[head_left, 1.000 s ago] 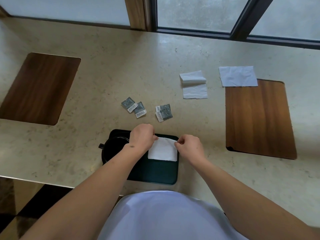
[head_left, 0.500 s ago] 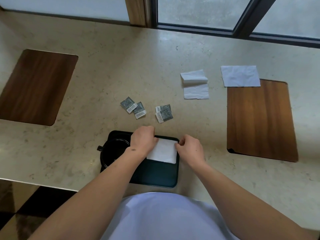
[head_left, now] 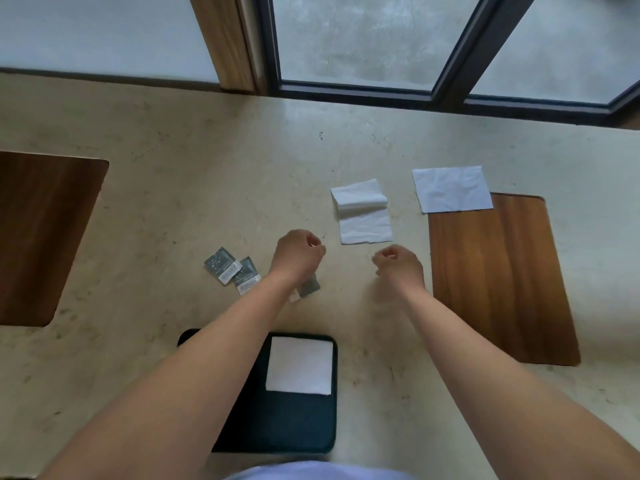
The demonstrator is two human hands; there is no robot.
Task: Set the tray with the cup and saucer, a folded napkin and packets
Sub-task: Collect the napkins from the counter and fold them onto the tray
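Note:
The dark tray (head_left: 294, 427) lies at the table's near edge, and a folded white napkin (head_left: 299, 365) rests on its far right part. My left forearm covers the tray's left side, so the cup and saucer are hidden. Two grey packets (head_left: 221, 268) (head_left: 246, 279) lie on the table left of my left hand (head_left: 298, 254). A third packet (head_left: 309, 287) peeks out under that wrist. My left hand hovers with curled fingers and holds nothing. My right hand (head_left: 398, 268) is also curled and holds nothing, over bare table beyond the tray.
A half-folded white napkin (head_left: 363, 213) lies just beyond my hands, and a flat one (head_left: 452, 188) sits further right, overlapping a wooden inset (head_left: 502, 278). Another wooden inset (head_left: 41, 237) is at far left. A window frame runs along the table's back edge.
Both hands have let go of the folded napkin on the tray and moved forward over the table, the left above the packets. The camera view has tilted toward the window.

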